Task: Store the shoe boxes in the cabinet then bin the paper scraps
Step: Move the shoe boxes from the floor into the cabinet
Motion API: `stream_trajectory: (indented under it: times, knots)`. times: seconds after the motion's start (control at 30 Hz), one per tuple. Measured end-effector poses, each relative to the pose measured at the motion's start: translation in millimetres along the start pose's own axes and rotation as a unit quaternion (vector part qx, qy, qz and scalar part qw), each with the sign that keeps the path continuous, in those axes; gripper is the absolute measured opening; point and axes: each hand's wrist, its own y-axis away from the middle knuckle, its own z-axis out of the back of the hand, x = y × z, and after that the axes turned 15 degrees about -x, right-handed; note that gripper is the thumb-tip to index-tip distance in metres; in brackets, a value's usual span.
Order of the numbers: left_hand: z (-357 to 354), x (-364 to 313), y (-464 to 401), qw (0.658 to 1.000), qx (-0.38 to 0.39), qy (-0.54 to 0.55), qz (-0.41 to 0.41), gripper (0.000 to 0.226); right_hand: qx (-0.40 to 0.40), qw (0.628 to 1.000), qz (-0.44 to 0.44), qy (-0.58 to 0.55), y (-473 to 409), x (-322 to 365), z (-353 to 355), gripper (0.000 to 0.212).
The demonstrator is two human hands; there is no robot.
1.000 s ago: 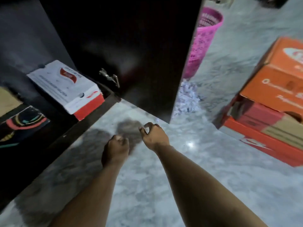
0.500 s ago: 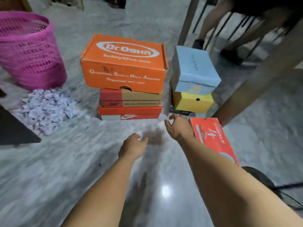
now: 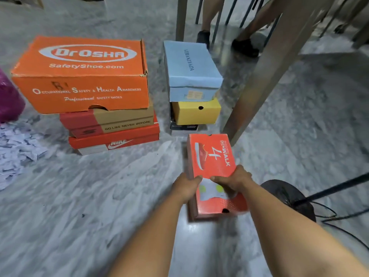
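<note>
A red shoe box (image 3: 211, 156) lies on the marble floor in front of me. My left hand (image 3: 186, 186) grips its left side and my right hand (image 3: 233, 179) grips its right side, thumbs on the lid. Behind it to the left, a big orange box (image 3: 83, 74) tops a brown-red box (image 3: 111, 121) and a red Nike box (image 3: 115, 141). A second stack holds a light blue box (image 3: 191, 70) over a yellow box (image 3: 196, 111) and a dark box (image 3: 183, 128). White paper scraps (image 3: 18, 150) are heaped at the left edge. The cabinet is out of view.
A pink basket (image 3: 9, 100) shows at the left edge above the scraps. A slanted wooden table leg (image 3: 265, 70) stands right of the boxes, with a person's legs and shoes (image 3: 244, 47) behind. A black round object with cables (image 3: 287, 196) lies at the right.
My view swung from the dark cabinet to the box stacks. Both hands, empty before, reached forward and closed on the red shoe box.
</note>
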Motion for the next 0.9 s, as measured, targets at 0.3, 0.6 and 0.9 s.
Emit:
stream_trajectory:
  times: [0.3,0.6,0.9]
  knots:
    - [54.3,70.1,18.3,0.964,-0.115,0.190,0.145,0.035,0.170,0.971,0.129,-0.113,63.4,51.1,-33.7,0.085]
    - [230.4,192.0,121.2,0.855,-0.324,0.352,0.202,0.063,0.342,0.901,0.257,-0.070,214.3,195.7,-81.0,0.031]
    - [380.4,329.5,233.0,0.682,-0.545,0.437,0.214,0.070,0.504,0.735,0.453,0.001,432.4,299.5,-163.5,0.065]
